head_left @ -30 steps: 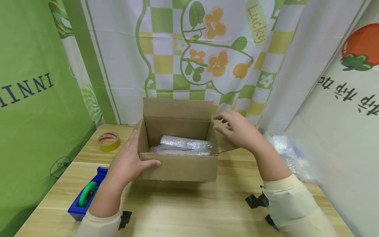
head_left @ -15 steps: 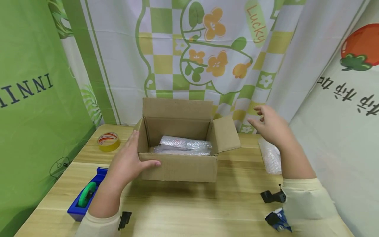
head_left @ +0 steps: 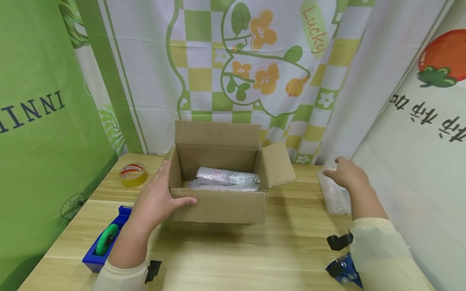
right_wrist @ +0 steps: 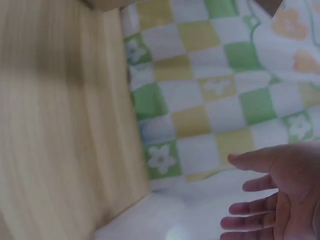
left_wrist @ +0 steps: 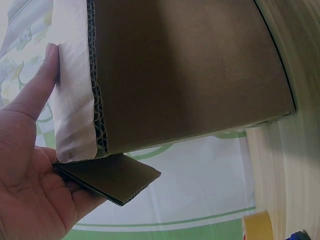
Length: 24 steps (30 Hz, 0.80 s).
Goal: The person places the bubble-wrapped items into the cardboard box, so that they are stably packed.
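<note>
An open cardboard box stands mid-table with a bubble-wrapped bundle lying inside. My left hand rests flat against its front-left corner, thumb along the front wall and fingers up the left side. In the left wrist view the palm presses the folded-down left flap against the box. My right hand is off to the right, fingertips touching a loose piece of bubble wrap. In the right wrist view its fingers are stretched out over the wrap.
A roll of yellowish tape lies at the back left, and a blue tape dispenser sits near the front left edge. The box's right flap juts toward the right hand. Printed curtains close in the back and both sides.
My right hand left the box's right flap, swung out to the right and came down onto the loose bubble wrap. The left hand and the box stayed put.
</note>
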Motion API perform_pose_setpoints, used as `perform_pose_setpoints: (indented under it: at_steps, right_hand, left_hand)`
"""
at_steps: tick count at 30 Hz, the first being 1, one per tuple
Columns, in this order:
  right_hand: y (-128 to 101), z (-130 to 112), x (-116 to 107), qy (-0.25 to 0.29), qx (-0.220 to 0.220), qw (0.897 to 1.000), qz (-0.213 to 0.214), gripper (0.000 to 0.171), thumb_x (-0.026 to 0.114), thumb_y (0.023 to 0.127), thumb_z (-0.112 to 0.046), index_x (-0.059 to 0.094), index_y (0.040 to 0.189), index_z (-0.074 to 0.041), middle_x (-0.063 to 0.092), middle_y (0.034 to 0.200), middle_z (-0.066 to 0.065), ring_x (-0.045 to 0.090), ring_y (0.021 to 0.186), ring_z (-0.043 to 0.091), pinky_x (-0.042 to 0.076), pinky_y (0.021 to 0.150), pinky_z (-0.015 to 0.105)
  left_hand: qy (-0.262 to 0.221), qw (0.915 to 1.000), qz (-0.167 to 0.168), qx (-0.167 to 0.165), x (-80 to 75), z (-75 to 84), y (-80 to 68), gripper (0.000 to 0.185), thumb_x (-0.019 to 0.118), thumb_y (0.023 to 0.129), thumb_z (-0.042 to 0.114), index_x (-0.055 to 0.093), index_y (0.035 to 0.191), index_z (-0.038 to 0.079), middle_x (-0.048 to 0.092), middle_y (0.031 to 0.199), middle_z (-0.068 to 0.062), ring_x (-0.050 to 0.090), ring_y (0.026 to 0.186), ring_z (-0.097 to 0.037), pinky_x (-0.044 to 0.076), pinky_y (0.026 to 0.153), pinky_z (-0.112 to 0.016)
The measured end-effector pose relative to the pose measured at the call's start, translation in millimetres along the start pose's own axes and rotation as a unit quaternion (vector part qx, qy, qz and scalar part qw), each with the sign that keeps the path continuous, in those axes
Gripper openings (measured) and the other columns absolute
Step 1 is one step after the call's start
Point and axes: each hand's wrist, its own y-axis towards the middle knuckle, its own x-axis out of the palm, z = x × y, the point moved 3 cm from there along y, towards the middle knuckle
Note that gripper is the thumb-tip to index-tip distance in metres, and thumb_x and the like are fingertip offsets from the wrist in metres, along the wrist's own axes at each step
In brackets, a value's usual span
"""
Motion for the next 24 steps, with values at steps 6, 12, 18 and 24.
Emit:
perform_pose_setpoints:
  at_steps: [6, 12, 18, 24]
  right_hand:
    - [12.2, 24.5, 23.4, -0.012, 0.023, 0.997, -0.067, 0.104, 0.054, 0.093, -0.057, 0.010, 0.145, 0.022, 0.022, 0.142, 0.048, 0.031, 0.126, 0.065, 0.037, 0.099, 0.070]
    - [16.5, 39.5, 46.9, -0.017, 0.023, 0.995, -0.100, 0.103, 0.060, 0.092, -0.047, 0.008, 0.140, 0.027, 0.022, 0.139, 0.051, 0.032, 0.125, 0.065, 0.035, 0.102, 0.070]
    - [16.7, 46.1, 62.9, -0.003, 0.019, 0.995, -0.094, 0.093, 0.069, 0.086, -0.029, 0.015, 0.137, 0.027, 0.025, 0.138, 0.051, 0.037, 0.124, 0.064, 0.035, 0.103, 0.068]
    - [15.9, 46.1, 63.2, -0.011, 0.014, 0.997, -0.074, 0.089, 0.071, 0.083, -0.022, 0.017, 0.134, 0.027, 0.035, 0.131, 0.051, 0.042, 0.118, 0.063, 0.039, 0.100, 0.067]
  left_hand:
    - [-0.005, 1.0000, -0.002, -0.004, -0.9, -0.2, -0.8, 0.136, 0.072, 0.066, 0.076, 0.001, 0.158, 0.005, 0.003, 0.165, -0.016, 0.017, 0.148, -0.044, 0.024, 0.116, -0.061]
    - [-0.003, 1.0000, 0.000, -0.001, 0.1, -0.5, -0.4, 0.136, 0.072, 0.065, 0.076, 0.003, 0.158, 0.004, 0.005, 0.164, -0.018, 0.017, 0.147, -0.044, 0.024, 0.116, -0.061]
    - [-0.006, 1.0000, 0.002, -0.001, 0.9, -1.0, 0.5, 0.137, 0.072, 0.064, 0.077, 0.003, 0.158, 0.005, 0.007, 0.164, -0.018, 0.018, 0.148, -0.043, 0.023, 0.116, -0.062]
    - [-0.005, 1.0000, 0.000, -0.002, 1.1, -1.3, 1.0, 0.137, 0.071, 0.065, 0.078, 0.002, 0.158, 0.006, 0.005, 0.165, -0.017, 0.017, 0.148, -0.044, 0.023, 0.115, -0.062]
